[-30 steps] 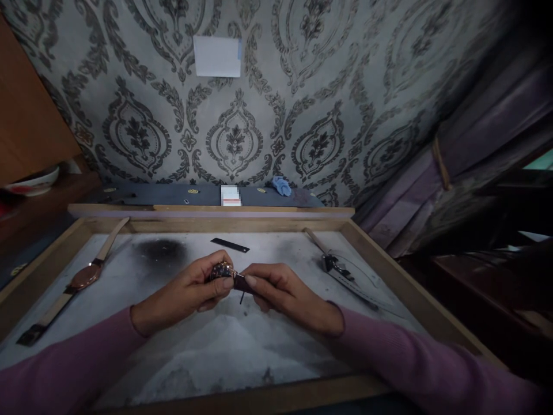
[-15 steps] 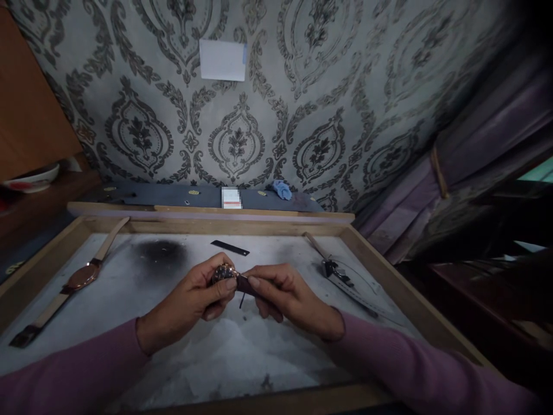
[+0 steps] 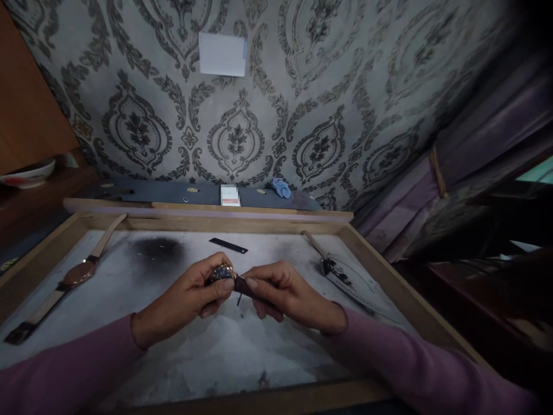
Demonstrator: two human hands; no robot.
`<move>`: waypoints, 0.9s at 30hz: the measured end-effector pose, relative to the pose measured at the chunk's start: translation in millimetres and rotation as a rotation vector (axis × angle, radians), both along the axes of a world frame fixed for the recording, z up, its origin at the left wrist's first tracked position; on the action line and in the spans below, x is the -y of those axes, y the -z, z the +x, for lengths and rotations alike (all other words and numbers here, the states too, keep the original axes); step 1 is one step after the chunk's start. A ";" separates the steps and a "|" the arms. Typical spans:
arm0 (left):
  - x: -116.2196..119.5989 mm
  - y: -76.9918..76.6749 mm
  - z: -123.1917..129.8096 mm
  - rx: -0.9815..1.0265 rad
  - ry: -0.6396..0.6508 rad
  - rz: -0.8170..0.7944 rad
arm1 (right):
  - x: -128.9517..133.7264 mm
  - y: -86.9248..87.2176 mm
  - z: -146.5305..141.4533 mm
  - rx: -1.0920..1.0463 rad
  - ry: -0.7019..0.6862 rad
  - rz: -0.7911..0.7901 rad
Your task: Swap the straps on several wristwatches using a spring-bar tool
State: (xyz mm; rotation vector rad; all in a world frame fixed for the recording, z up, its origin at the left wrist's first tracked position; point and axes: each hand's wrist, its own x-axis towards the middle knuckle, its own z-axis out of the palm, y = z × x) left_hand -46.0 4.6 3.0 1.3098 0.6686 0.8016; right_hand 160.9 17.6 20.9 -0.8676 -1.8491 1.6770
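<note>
Between thumb and fingers, my left hand grips a wristwatch with a dark dial and gold-coloured case. My right hand pinches a dark brown watch strap at the case's right side; whether the two are joined there is hidden by my fingers. A thin dark pin-like piece sticks down below the strap. Just beyond my hands, a flat black strip with a small hole at one end lies on the white surface.
The wooden-framed tray surrounds the work surface. At left lies a watch with a beige strap. On the right are a strap and black parts with thin wire. Behind the frame sit a small box and a blue cloth.
The view has shifted slightly. Both hands keep the same grip on the watch and strap; the watch face seems turned a little. Nothing else has visibly moved.
</note>
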 end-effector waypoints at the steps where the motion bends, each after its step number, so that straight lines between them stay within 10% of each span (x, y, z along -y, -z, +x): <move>1: -0.2 -0.1 0.0 -0.002 0.001 0.002 | -0.3 -0.1 0.1 0.001 -0.004 -0.002; 27: -1.6 -2.7 -1.1 -0.084 0.029 0.073 | 0.1 -6.8 1.2 0.061 -0.056 0.141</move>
